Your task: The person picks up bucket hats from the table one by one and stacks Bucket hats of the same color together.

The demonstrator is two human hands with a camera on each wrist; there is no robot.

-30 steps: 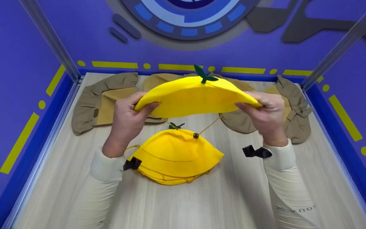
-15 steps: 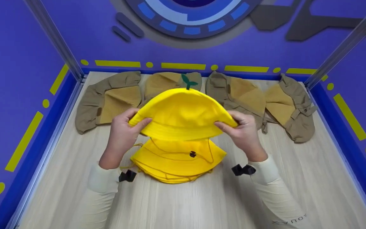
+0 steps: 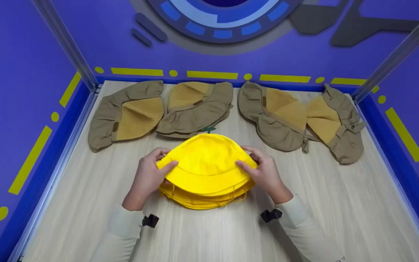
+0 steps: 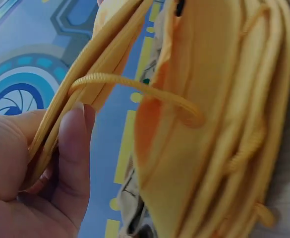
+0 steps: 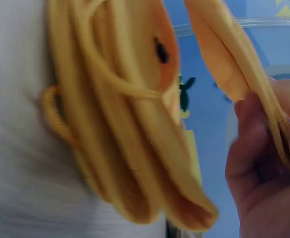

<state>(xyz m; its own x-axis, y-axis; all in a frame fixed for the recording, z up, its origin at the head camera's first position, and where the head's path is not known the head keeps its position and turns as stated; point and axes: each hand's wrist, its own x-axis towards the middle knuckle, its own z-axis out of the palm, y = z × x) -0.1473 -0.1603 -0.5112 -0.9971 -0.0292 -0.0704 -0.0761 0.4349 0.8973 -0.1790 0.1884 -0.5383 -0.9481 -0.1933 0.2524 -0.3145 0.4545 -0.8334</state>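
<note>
- left hand [image 3: 152,174] and right hand [image 3: 267,174] both pinch a folded yellow hat [image 3: 207,158] just above the yellow pile [image 3: 205,203]
- pile's stacked, this one's not down yet imo
- tan hats [image 3: 284,118] lie behind

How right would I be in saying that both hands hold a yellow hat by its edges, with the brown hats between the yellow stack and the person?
Not quite: the head view shows the brown hats beyond the yellow stack, near the back wall. The left hand and right hand do hold a yellow hat by its edges.
</note>
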